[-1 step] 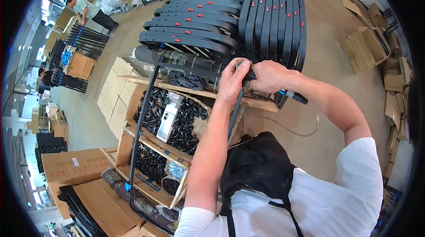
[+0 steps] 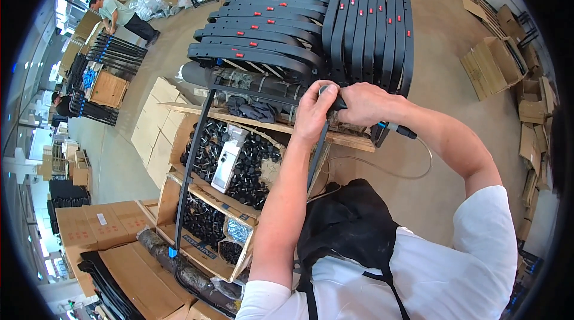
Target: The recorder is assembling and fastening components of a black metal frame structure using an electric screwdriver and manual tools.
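Observation:
My left hand is closed at the far right corner of a black tubular metal frame, its thumb against a small dark round-ended piece. Right beside it, my right hand is wrapped round a black air tool with a blue ring. From the tool's rear end, below my forearm, runs a thin clear hose. Its front end meets the left hand's fingers, which partly hide the contact. The frame lies across open wooden-edged boxes of black knobs.
Dark curved metal parts with red inserts are stacked just beyond my hands. A white-grey device lies on the knobs. Cartons stand at left, an open carton at right. Another person bends over black tubes at far left.
The rear end of the air tool has tilted slightly below my right forearm, and its hose has shifted. Both hands stay at the frame's corner.

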The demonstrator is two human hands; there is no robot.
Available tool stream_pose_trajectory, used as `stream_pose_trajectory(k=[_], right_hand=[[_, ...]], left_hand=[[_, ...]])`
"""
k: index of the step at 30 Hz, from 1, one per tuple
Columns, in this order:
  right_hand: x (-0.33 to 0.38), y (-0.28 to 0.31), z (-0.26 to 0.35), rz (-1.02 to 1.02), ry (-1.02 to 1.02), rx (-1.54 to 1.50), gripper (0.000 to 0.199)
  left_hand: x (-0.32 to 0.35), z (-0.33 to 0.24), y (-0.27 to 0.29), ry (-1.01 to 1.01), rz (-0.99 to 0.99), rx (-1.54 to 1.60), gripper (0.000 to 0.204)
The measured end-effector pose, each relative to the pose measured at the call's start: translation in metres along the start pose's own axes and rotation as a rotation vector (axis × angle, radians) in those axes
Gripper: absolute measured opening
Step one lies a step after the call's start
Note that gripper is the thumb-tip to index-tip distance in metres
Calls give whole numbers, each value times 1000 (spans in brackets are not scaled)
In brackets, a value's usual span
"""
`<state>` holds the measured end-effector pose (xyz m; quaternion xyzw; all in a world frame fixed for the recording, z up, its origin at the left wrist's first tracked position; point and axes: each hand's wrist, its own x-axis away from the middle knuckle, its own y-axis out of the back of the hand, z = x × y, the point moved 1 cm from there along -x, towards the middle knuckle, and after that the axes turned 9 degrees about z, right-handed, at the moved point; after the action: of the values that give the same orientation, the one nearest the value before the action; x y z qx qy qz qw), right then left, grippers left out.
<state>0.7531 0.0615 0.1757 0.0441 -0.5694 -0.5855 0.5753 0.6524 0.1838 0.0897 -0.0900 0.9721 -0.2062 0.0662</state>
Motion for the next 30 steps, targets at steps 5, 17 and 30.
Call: stream_pose_trajectory(k=[5, 17, 30], right_hand=[[2, -7, 2, 43, 33, -1, 39], [-7, -21, 17, 105, -201, -263, 32], [-19, -29, 30, -55, -203, -459, 11]], left_hand=[[8, 7, 0, 11, 0, -55, 23], [8, 6, 11, 30, 75, -4, 24], [-4, 8, 26, -6, 96, 78, 21]])
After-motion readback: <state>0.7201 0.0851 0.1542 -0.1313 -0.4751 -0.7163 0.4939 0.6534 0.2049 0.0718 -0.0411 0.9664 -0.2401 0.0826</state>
